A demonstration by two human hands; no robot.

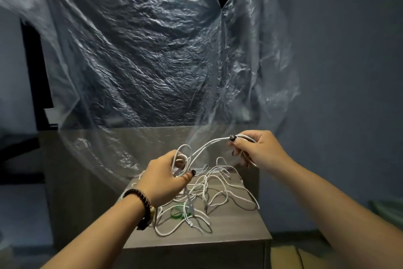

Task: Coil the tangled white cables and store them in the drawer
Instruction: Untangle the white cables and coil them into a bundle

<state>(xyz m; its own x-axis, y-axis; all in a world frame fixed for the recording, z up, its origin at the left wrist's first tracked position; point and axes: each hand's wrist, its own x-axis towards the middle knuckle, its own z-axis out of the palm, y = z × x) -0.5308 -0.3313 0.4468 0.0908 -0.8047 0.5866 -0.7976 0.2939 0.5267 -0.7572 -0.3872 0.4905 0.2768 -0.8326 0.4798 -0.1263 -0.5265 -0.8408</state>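
head view showed the left hand (162, 176) gripping small loops of thin white cable (204, 147), the right hand (254, 148) pinching its other stretch, above tangled white cables (209, 194) on the grey wooden counter (239, 231).

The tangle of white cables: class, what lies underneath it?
Under the white cables lie the grey wooden cabinet top and a green band, partly covered. Anything else beneath stays hidden.

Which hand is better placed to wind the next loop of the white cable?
Probably the right hand: it pinches the free cable run, while the left hand already holds the loops.
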